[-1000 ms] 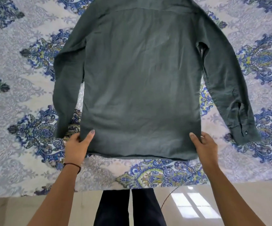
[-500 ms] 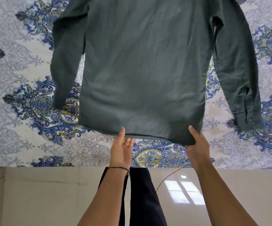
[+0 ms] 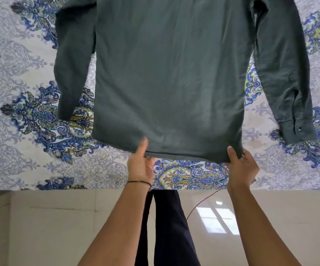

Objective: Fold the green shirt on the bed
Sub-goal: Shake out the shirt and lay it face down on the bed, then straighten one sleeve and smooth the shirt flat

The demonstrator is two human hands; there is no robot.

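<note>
Paisley-print bed [image 3: 30, 121], soft green shirt [image 3: 170, 73] spread flat, left hand [image 3: 140, 165] and right hand [image 3: 241, 167] pinching its hem

I can read no text, no label, no brand, no number and no sign anywhere here.
</note>
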